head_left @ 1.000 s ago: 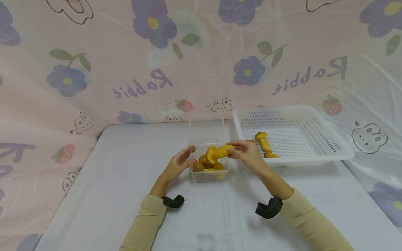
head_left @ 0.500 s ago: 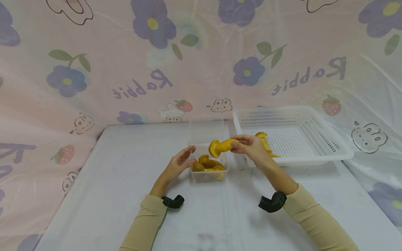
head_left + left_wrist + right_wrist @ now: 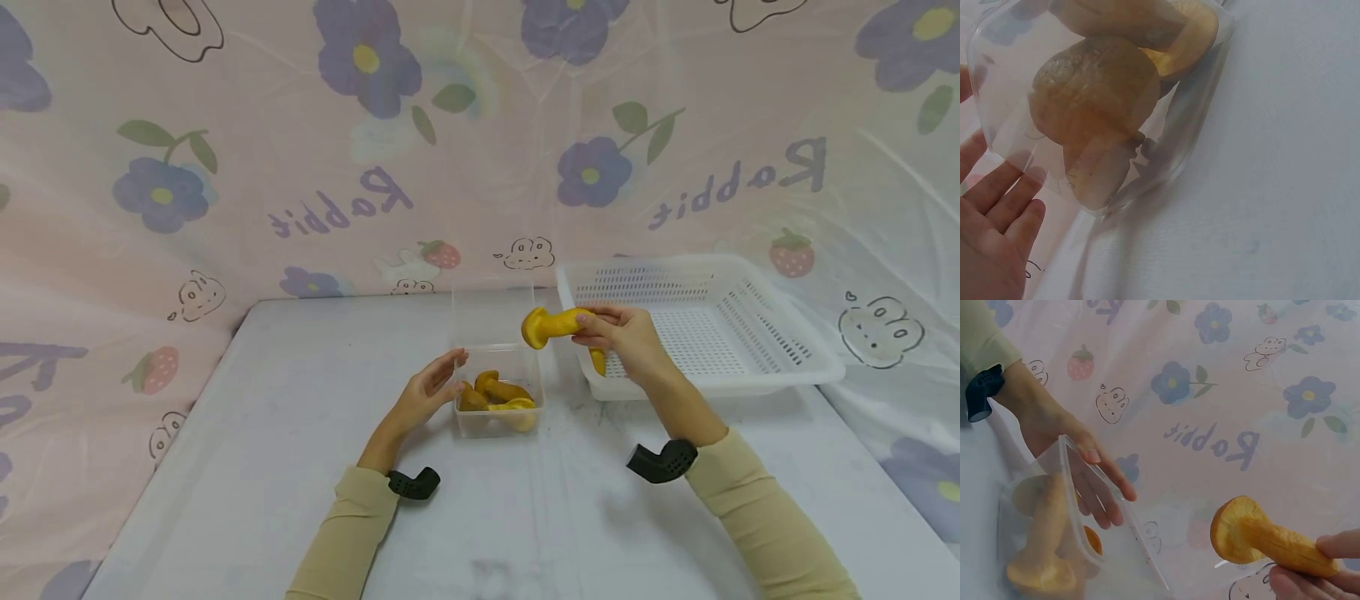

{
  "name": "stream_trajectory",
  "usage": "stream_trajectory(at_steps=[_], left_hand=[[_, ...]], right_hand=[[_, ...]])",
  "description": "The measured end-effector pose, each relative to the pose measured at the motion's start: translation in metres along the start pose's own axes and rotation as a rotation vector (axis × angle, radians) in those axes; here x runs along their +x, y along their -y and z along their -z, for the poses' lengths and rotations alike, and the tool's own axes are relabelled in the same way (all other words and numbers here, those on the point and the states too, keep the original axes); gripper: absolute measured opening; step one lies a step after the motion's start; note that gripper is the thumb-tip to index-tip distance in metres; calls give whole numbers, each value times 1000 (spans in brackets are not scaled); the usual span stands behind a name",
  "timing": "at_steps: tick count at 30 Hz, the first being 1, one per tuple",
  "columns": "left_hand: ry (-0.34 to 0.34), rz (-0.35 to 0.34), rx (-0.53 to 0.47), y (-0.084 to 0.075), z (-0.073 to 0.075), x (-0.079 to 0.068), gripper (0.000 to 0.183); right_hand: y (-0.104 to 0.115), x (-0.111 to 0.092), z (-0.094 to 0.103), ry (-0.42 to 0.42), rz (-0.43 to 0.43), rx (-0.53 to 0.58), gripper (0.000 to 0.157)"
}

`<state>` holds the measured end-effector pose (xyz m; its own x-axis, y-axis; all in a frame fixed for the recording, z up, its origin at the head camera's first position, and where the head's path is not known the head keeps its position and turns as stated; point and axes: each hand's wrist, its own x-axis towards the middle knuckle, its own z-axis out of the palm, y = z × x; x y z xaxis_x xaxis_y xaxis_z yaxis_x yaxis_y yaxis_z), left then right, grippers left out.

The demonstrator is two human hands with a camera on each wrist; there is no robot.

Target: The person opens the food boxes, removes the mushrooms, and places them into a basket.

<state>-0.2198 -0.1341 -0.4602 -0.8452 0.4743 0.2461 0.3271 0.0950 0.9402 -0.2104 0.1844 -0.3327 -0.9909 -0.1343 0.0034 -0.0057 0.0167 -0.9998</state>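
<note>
My right hand (image 3: 626, 337) pinches a yellow mushroom (image 3: 551, 326) by its stem, cap pointing left, above the gap between a clear plastic box (image 3: 498, 425) and the white basket. Thumb and fingertips lie on opposite sides of the stem in the right wrist view, where the mushroom (image 3: 1266, 537) shows its pale gills. My left hand (image 3: 423, 396) rests at the box's left side, fingers extended along the wall, also seen in the left wrist view (image 3: 997, 219). Several yellow-brown mushrooms (image 3: 506, 390) lie in the box.
A white perforated basket (image 3: 757, 385) stands at the back right, its near left corner partly behind my right hand. Inside it another yellow mushroom (image 3: 597, 360) shows below my fingers. Behind the box is its clear lid (image 3: 492, 315). A patterned curtain (image 3: 480, 167) backs the white table (image 3: 337, 350).
My right hand has lifted the mushroom up out of the box and carried it right toward the basket. My left hand has stayed at the box.
</note>
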Motion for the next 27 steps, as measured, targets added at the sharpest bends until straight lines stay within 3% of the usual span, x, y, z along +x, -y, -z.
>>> stream_trajectory(at_steps=[7, 16, 21, 27], left_hand=[[-3, 7, 5, 0, 0, 0, 57], [-9, 2, 0, 0, -1, 0, 57], [-9, 2, 0, 0, -1, 0, 57], [-9, -2, 6, 0, -1, -1, 57]], right_hand=[[5, 4, 12, -37, -33, 21, 43], [13, 11, 33, -49, -128, 181, 5], [15, 16, 46, -45, -163, 269, 8], [11, 25, 62, -69, -198, 301, 11]])
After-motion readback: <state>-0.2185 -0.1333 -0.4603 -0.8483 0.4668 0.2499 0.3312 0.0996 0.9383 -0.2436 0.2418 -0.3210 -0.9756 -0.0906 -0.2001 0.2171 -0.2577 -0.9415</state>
